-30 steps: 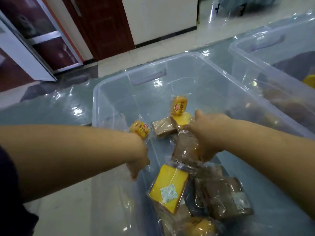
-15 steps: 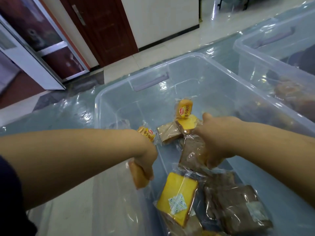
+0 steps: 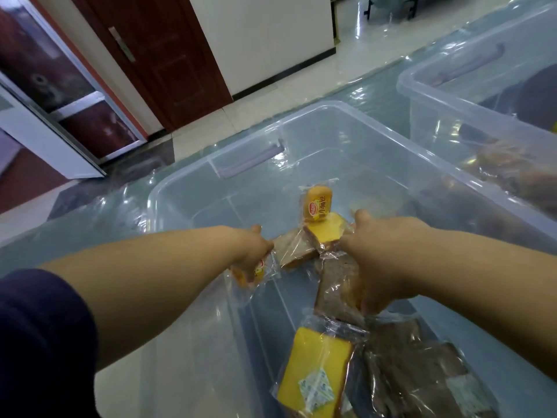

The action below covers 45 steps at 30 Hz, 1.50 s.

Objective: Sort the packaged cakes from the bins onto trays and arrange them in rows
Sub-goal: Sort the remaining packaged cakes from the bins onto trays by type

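Now: pick step, inside clear bin (image 3: pixel 361 164) | left hand (image 3: pixel 256 251) fingers clenched on small orange cake (image 3: pixel 251 274) | right hand (image 3: pixel 382 260) grasping brown cake (image 3: pixel 334 291) | next, likely: lift both out to a tray, none visible.

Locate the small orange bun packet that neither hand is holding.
The orange bun packet sits mid-frame in the head view, inside the clear bin, beyond the far yellow cake slice, by the thumb of the right hand.

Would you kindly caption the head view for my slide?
Inside a clear bin, left hand grips an orange packaged cake, right hand a brown one.
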Each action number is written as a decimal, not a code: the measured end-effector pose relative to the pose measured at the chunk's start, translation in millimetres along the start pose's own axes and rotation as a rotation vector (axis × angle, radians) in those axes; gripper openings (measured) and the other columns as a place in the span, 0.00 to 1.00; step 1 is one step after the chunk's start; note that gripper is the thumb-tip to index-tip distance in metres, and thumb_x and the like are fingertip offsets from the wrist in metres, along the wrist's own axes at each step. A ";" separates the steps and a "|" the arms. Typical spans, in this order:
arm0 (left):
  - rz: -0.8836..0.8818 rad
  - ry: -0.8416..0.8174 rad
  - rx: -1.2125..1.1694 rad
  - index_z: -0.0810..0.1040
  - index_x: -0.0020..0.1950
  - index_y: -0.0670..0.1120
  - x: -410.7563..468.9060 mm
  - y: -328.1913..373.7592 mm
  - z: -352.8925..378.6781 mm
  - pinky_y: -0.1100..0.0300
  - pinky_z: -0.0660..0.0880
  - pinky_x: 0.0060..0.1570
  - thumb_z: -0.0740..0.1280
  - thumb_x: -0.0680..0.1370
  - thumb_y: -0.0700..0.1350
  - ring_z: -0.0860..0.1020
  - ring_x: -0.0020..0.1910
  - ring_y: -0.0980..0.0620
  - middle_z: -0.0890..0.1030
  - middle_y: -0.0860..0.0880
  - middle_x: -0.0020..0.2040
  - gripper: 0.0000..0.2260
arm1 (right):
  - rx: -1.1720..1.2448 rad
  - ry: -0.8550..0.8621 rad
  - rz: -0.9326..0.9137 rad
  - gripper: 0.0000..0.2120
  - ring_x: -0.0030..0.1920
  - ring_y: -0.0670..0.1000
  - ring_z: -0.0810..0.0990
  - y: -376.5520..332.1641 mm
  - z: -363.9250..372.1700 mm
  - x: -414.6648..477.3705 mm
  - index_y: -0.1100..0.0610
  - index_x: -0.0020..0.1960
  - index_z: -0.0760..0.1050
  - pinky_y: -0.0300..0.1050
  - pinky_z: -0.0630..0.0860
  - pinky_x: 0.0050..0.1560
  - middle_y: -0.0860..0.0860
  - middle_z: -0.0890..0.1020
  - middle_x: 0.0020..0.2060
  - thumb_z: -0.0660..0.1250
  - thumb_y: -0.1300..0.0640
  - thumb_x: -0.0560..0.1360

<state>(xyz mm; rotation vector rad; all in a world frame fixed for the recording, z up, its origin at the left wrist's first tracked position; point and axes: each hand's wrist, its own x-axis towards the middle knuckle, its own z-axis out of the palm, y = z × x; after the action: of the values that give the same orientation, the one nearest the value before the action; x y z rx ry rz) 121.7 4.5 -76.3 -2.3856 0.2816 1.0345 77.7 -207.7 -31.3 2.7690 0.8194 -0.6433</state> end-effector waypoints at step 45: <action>-0.242 1.145 -1.289 0.65 0.58 0.58 -283.8 -51.5 105.8 0.54 0.78 0.48 0.78 0.52 0.64 0.77 0.46 0.58 0.74 0.61 0.49 0.40 | 0.521 0.834 -0.103 0.28 0.44 0.43 0.69 -93.6 -73.6 -110.0 0.48 0.51 0.71 0.32 0.64 0.40 0.47 0.66 0.50 0.76 0.38 0.57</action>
<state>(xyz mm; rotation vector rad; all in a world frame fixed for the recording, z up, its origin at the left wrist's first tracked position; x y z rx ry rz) -119.0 100.4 88.9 -3.7535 -0.4576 -0.6775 -31.1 -160.8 79.4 3.5213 1.0417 0.4192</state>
